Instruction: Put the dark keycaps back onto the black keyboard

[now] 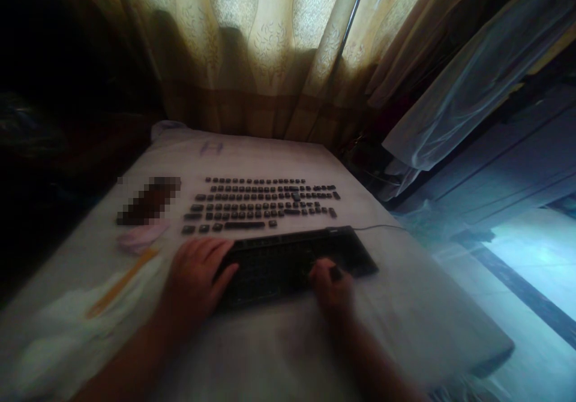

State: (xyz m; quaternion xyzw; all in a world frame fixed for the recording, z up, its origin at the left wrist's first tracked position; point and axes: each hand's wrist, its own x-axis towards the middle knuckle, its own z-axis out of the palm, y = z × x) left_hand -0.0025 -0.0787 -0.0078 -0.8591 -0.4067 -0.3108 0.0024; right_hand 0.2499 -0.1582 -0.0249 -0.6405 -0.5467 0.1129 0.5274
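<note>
A black keyboard base [292,264] with its keys removed lies on a white cloth-covered table [405,306]. My left hand [198,273] rests flat on the base's left end, fingers stretched out. Over the base's right part, my right hand [330,285] is closed in a pinch on a small dark keycap [335,272]. Beyond the base, several loose keycaps [261,204] are laid out in rows like a keyboard layout.
A pixelated dark object [150,201] lies at the left, with a pink cloth [141,237] and a yellow strip [121,282] near it. A thin cable [378,228] runs from the base to the right. Curtains [270,48] hang behind the table.
</note>
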